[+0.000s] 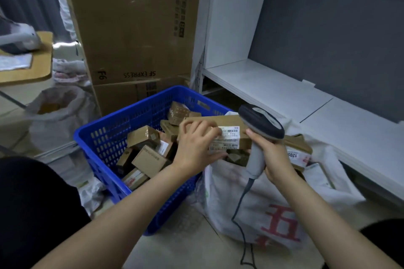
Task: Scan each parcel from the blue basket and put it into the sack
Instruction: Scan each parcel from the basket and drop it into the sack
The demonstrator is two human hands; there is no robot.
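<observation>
While the flat brown parcel (218, 121) is held over the gap between the right rim of the blue basket (91, 135) and the mouth of the white sack (251, 192), the step in hand looks to be the scan itself. The left hand (196, 144) grips the parcel by its left end, fingers curled over the top edge and thumb along the bottom edge. Its fingertips lie on the left margin of the white shipping label (227, 140). The right hand (269, 157) is closed round the grip of the handheld barcode scanner (262, 120), whose dark head sits just beside the label's right end. The scan window is turned out of sight.

To do this well, I would slide the left fingertips off the label so no bar is covered. I would then tilt the label squarely towards the scanner's head and draw the head back a little, since it seems too close to take in the whole barcode. Both should be held steady until the read registers.

The sack's mouth lies just below, with several scanned parcels (297, 144) at its far edge, so the drop should be short. The scanner's cable (240, 203) hangs down the sack's front and could get caught. Many small cartons (150, 159) lie in the basket, so the task looks far from finished.
</observation>
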